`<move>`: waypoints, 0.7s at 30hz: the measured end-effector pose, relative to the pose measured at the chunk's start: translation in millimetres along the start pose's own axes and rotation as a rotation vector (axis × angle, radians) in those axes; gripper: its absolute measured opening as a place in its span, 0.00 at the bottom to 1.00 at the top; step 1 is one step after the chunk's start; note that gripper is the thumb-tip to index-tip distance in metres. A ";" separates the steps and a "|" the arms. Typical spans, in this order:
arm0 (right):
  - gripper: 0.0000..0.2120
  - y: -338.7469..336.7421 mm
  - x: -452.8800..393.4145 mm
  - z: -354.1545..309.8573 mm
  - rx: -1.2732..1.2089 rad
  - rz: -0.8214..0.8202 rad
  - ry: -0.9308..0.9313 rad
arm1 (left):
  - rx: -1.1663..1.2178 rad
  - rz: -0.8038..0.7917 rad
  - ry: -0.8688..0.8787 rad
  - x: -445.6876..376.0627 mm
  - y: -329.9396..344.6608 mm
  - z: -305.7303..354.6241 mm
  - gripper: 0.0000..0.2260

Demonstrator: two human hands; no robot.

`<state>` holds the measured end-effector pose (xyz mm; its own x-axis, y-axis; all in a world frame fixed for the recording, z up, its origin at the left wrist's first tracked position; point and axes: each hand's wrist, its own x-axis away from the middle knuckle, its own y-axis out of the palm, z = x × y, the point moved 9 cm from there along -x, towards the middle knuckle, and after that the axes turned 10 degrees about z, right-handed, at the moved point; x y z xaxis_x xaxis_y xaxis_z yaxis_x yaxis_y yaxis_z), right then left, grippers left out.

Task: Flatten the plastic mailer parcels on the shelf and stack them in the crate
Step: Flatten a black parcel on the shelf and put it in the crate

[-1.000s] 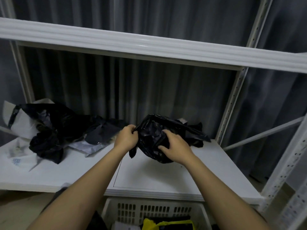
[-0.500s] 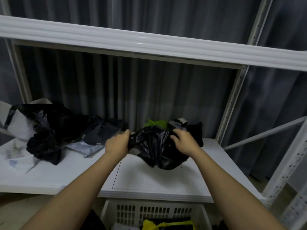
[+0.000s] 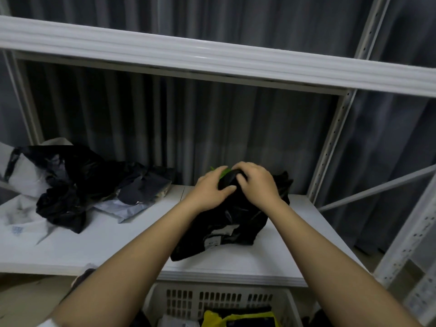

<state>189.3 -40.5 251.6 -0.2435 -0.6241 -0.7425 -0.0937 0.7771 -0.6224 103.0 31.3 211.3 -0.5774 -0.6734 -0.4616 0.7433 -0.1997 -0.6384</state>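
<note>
Left hand (image 3: 208, 188) and right hand (image 3: 258, 184) have come together, gripping the black mailer (image 3: 238, 208); it lies lower, so flattening looks underway.

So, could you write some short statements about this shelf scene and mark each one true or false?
1. The left hand and the right hand are both on the black plastic mailer parcel. True.
2. The white slotted plastic crate stands below the white shelf board. True.
3. The parcel lies in the crate. False: it lies on the shelf board.
4. The crate holds nothing. False: a yellow item shows inside.
</note>
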 end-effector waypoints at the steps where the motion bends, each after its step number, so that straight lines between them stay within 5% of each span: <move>1: 0.10 1.6 -0.2 -6.5 -0.082 -0.010 0.000 | -0.053 0.051 0.022 -2.4 0.6 3.7 0.21; 4: 0.16 0.4 2.9 -3.3 -0.225 -0.075 0.025 | -0.130 0.196 -0.034 -3.4 -10.9 -6.3 0.10; 9: 0.32 12.0 13.9 51.6 0.345 -0.388 -0.027 | 0.152 0.199 -0.068 -14.9 -16.9 -23.7 0.06; 13: 0.24 18.2 16.9 71.0 0.447 -0.361 -0.015 | 0.436 0.216 -0.228 -21.8 -25.8 -30.7 0.08; 17: 0.09 27.0 27.7 81.7 0.092 -0.237 0.122 | 0.427 0.288 -0.353 -34.8 -36.7 -57.4 0.11; 21: 0.13 36.5 37.8 98.5 -0.366 -0.116 0.493 | 0.070 0.411 -0.465 -47.4 -46.3 -89.6 0.15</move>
<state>271.8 -43.8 176.5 -0.6206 -0.6627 -0.4192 -0.4499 0.7388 -0.5018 65.7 136.2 207.6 -0.0439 -0.9414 -0.3343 0.9029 0.1058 -0.4166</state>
